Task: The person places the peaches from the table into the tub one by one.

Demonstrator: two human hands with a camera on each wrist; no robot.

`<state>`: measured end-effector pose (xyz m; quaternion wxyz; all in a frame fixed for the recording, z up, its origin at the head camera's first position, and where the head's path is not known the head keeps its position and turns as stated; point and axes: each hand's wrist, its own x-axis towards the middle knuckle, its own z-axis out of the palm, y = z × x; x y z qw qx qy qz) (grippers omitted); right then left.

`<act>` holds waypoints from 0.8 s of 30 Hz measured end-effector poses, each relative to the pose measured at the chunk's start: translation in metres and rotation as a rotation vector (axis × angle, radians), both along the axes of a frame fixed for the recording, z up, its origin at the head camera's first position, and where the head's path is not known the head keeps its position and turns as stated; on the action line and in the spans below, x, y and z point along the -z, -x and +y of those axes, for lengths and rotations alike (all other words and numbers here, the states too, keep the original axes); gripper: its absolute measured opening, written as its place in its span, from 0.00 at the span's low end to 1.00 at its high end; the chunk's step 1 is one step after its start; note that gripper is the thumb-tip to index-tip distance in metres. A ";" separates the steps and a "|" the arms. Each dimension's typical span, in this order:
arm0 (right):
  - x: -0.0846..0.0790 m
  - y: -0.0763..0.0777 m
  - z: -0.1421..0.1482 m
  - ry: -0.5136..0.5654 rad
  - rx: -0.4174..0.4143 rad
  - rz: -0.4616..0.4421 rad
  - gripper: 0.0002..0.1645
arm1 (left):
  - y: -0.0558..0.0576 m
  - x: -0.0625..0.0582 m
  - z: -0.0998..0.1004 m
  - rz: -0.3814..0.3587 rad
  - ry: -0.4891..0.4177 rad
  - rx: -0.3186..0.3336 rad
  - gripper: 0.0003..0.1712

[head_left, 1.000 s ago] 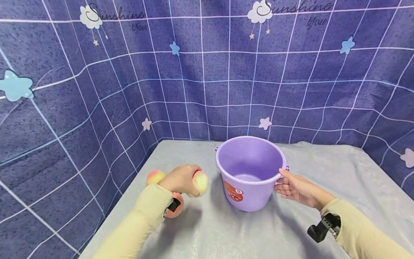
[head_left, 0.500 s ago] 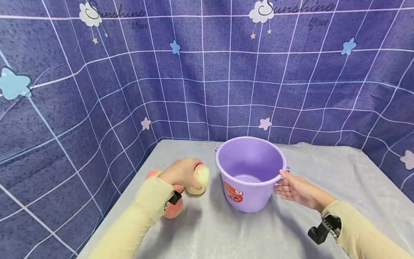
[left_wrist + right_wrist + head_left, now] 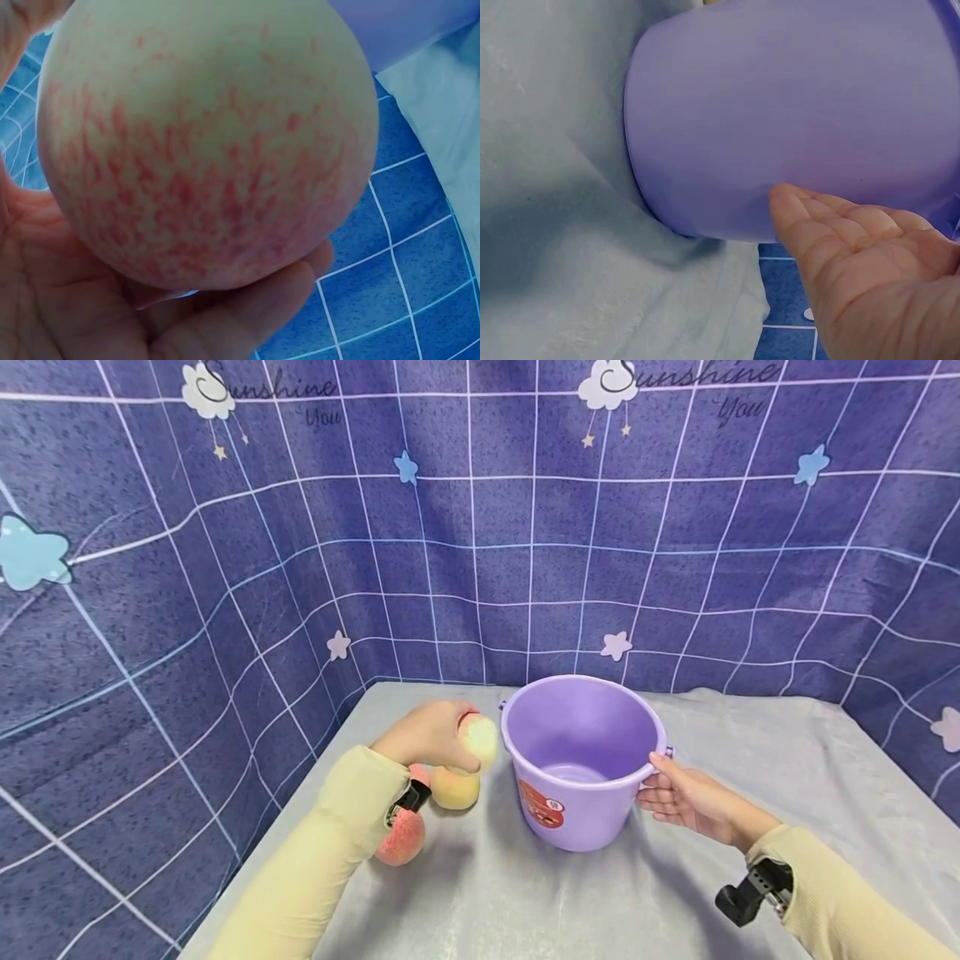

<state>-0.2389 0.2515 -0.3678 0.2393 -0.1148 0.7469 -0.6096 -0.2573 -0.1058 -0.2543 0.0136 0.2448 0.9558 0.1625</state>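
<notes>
Held peach [image 3: 482,739]: hanging over the yellow peach [image 3: 455,790], just left of the bucket [image 3: 592,812]
Left hand [image 3: 429,733]: curling fingers and thumb firmly round the held peach
Right hand [image 3: 696,803]: pinching the bucket's rim
Red peach [image 3: 402,839]: lying near the left wrist

The head view is bright and evenly lit, with soft shadows on the counter [image 3: 525,902] around the bucket [image 3: 581,818]; both wrist views look dimmer and bluish.

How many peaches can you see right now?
4: a held peach in the left grip, a yellow peach below it in the head view, a red peach at the front, and a pink peach mostly hidden by the left sleeve. More may be hidden.
</notes>
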 end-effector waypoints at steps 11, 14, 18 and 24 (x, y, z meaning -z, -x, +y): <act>0.001 0.000 -0.001 0.007 0.010 0.001 0.52 | 0.003 -0.004 0.008 0.103 -0.074 -0.014 0.29; 0.001 -0.001 -0.001 0.009 0.010 0.000 0.52 | 0.003 -0.006 0.011 0.094 -0.077 -0.030 0.32; 0.001 -0.001 -0.001 0.011 0.008 0.003 0.52 | 0.004 -0.007 0.016 0.077 -0.080 -0.059 0.35; 0.001 -0.002 -0.001 0.015 0.014 0.006 0.53 | 0.009 -0.007 0.022 0.105 -0.109 -0.046 0.34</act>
